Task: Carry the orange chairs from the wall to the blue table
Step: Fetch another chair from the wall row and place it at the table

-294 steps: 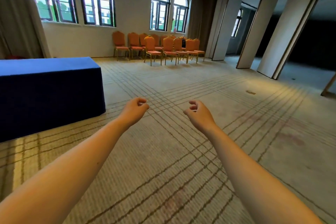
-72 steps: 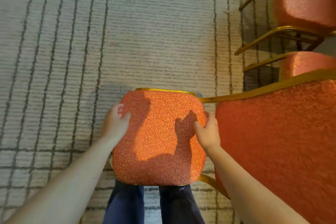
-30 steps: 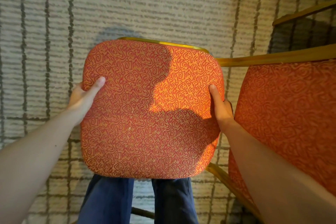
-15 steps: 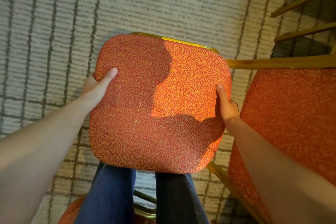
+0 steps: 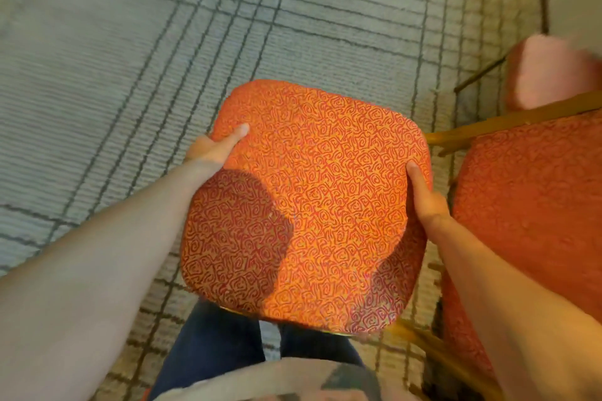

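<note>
- The orange chair is seen from straight above. Its patterned seat fills the middle of the view, in front of the person's jeans.
- The left hand grips the seat's left edge near the far corner. Its thumb is pressed flat on the fabric and its fingers are tucked out of sight under the rim.
- The right hand pinches the right edge the same way, thumb lying along the top and fingers hidden below.
- The legs are hidden beneath the seat, so the chair is probably lifted, but I cannot tell for sure that it is off the carpet.
- The step in hand looks like the lift-and-turn away from the row, with most of the task ahead.
- To do it well, keep the seat level and close to the body, with both grips opposite each other so the weight does not twist.
- The neighbouring chair sits just beside the right edge, its gold frame almost touching. Drawing the held chair leftward over the bare carpet before turning should keep the legs from snagging.
- A third chair, blurred, stands at the far right corner of the view.
- The blue table is not in sight, and no container shows anywhere.
</note>
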A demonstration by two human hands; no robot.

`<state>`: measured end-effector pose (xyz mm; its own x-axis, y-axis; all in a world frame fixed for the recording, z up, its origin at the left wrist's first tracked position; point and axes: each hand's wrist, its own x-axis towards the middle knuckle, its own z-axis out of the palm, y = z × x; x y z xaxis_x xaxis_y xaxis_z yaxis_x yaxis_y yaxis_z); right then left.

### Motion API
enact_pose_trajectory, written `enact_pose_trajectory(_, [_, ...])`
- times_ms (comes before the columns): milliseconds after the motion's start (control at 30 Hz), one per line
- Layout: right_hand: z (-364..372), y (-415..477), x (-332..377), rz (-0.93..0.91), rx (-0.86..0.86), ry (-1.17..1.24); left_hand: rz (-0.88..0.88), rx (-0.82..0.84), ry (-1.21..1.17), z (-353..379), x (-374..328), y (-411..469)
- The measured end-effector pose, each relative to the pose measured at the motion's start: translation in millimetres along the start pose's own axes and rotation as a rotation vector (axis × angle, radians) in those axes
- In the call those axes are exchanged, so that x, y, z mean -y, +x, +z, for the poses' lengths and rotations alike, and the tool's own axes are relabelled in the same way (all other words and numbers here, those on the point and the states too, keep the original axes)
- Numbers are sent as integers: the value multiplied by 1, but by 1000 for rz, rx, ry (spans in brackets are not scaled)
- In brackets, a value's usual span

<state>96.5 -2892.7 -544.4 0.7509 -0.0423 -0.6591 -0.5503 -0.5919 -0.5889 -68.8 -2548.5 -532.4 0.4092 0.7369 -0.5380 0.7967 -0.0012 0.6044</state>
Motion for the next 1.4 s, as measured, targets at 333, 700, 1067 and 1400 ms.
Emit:
enact_pose_trajectory(333, [-62,-67,77,-107,-11,48,81,13,-85,-68,-62,-59])
enact_pose_trajectory(700, [-78,-71,88,-128,29,95,106,6,-102,-59,-80,-64])
enact_pose_trajectory(1067, [-73,-24,117,-106,33,119,145,-46,-116,-47,-115,-26])
enact_pose_trajectory(1400, [-40,47,197,-32,1,155,144,59,-125,-40,-188,82])
